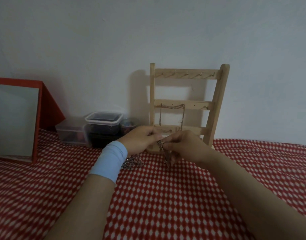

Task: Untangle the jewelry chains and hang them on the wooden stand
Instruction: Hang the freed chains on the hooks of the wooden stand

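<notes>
Both left hand [140, 138] and right hand [181, 144] pinch limp, light chain [160, 146] between them; likely snags, grip near knot.

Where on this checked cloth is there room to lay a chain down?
Bare cloth: between the forearms, right of the wooden stand, and between mirror and left forearm. Crowded before the stand: left hand, right hand, held chain, chain pile; boxes back left.

1 stand [183, 102], 1 mirror [15, 120], 2 hands [140, 139] [185, 144].
</notes>
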Motion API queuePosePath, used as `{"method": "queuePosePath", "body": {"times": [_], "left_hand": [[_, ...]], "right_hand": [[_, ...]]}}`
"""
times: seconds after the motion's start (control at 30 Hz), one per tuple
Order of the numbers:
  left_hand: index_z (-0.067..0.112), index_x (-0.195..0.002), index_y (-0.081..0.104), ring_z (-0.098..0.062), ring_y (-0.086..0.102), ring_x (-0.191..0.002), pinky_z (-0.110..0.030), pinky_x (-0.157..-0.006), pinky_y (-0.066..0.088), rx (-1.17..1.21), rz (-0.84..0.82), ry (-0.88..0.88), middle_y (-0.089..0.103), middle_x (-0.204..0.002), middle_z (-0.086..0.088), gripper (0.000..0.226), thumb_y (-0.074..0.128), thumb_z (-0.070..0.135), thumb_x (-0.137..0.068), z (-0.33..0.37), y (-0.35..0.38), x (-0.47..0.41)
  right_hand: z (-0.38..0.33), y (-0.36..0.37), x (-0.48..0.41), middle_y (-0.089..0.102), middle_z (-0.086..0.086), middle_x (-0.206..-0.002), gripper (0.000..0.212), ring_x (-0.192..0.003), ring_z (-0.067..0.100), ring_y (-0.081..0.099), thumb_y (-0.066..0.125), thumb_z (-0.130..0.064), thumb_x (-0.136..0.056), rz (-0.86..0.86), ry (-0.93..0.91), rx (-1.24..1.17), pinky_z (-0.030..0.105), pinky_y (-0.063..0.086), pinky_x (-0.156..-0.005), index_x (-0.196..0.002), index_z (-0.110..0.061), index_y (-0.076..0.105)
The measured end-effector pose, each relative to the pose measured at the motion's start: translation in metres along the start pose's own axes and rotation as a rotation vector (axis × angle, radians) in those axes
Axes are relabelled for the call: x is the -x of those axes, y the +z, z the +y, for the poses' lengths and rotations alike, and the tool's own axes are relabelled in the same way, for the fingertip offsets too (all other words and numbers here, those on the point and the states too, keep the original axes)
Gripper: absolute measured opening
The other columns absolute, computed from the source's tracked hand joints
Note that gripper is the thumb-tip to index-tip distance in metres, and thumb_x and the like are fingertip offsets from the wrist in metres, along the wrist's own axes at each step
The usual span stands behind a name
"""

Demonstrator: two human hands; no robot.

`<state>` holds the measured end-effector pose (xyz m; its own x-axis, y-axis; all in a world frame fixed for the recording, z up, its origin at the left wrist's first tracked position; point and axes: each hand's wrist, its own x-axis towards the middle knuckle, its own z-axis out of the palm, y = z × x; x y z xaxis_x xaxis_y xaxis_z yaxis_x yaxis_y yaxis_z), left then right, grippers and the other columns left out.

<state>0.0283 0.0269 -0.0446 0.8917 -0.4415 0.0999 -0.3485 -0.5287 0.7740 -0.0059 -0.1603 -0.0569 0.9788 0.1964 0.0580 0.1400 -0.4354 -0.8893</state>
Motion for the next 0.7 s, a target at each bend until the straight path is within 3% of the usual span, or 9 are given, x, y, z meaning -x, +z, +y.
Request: {"method": "queuePosePath", "body": {"times": [0.07,0.17,0.37,0.53,0.7], "left_hand": [[0.029,-0.083,0.063,0.013,0.054,-0.063,-0.008,-0.058,0.039,-0.006,-0.016,0.008,0.059,-0.073,0.02,0.016,0.057,0.035,-0.097,-0.002,0.001,-0.001],[0.028,-0.086,0.066,-0.002,0.058,-0.08,-0.02,-0.076,0.045,0.029,-0.008,0.013,0.064,-0.082,0.011,0.007,0.07,0.033,-0.088,-0.006,0.003,-0.003],[0.02,-0.083,0.068,-0.003,0.056,-0.073,-0.022,-0.075,0.048,-0.12,0.058,0.085,0.063,-0.078,0.01,0.007,0.07,0.015,-0.08,-0.002,0.005,-0.001],[0.024,-0.076,0.064,0.0,0.055,-0.076,-0.024,-0.083,0.048,-0.164,-0.001,0.062,0.06,-0.079,0.015,0.011,0.067,0.014,-0.079,0.0,0.012,-0.001],[0.026,-0.09,0.06,-0.004,0.052,-0.074,-0.024,-0.067,0.041,-0.188,-0.06,-0.015,0.054,-0.081,0.011,0.009,0.061,0.018,-0.085,0.001,0.012,-0.004]], "right_hand": [[0.0,-0.002,-0.001,0.077,0.01,-0.08,0.011,-0.058,0.017,0.067,0.065,-0.009,-0.098,-0.023,0.029,-0.007,0.026,0.061,-0.06,-0.098,-0.01,0.076],[0.002,-0.003,-0.003,0.075,0.009,-0.08,0.013,-0.058,0.016,0.066,0.061,-0.018,-0.102,-0.022,0.054,0.042,0.028,0.061,-0.062,-0.103,-0.01,0.072],[0.005,-0.001,-0.006,0.075,0.006,-0.091,0.028,-0.077,0.015,0.071,0.057,-0.004,-0.098,-0.024,0.036,0.201,0.023,0.061,-0.074,-0.12,-0.015,0.07],[0.008,-0.005,-0.008,0.078,0.007,-0.08,0.011,-0.071,0.017,0.076,0.073,-0.015,-0.093,-0.021,0.159,0.271,0.028,0.064,-0.066,-0.1,-0.011,0.08],[0.007,-0.008,-0.006,0.079,0.007,-0.086,0.014,-0.08,0.021,0.077,0.072,-0.021,-0.094,0.001,0.113,0.11,0.031,0.064,-0.068,-0.097,-0.009,0.078]]}}
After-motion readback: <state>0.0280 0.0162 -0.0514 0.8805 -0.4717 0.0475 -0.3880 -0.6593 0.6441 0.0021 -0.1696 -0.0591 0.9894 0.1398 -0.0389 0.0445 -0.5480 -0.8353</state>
